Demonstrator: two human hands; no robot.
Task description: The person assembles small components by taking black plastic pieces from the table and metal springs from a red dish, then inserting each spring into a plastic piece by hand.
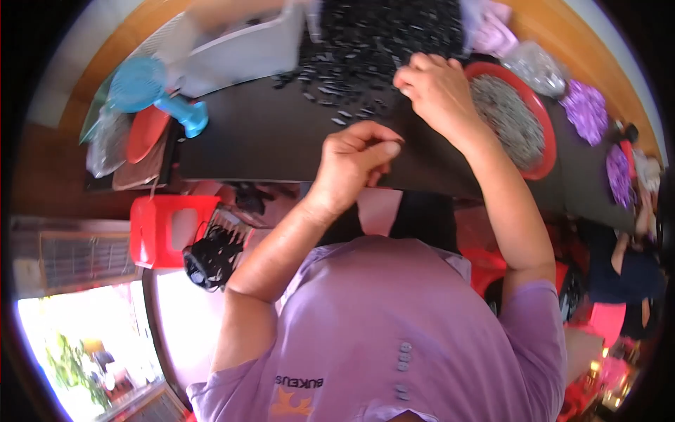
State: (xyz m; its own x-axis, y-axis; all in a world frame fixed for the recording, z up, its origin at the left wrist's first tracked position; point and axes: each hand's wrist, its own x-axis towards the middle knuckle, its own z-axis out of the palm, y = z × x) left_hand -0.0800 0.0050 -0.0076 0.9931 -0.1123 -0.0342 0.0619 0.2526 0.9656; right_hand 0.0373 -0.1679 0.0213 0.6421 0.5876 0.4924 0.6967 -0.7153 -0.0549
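Note:
My left hand [358, 158] hovers over the near edge of the dark table, its thumb and forefinger pinched together. Anything between those fingertips is too small to name. Farther right, my right hand [439, 91] is curled at the near right side of a pile of small black pieces [387, 35], fingers bent and tips partly hidden. Close beside its wrist lies a red basin [547, 133], full of small thin grey pieces [503, 119]. Some loose black pieces [337, 88] are scattered from the pile toward my left hand.
A white bin [246, 56] and a blue handheld fan [140, 84] stand at the left of the table [246, 133]. Clear plastic [534, 67] and purple bags [585, 112] lie right. Below the table's left edge is a red stool [148, 232]. Another person [626, 274] is far right.

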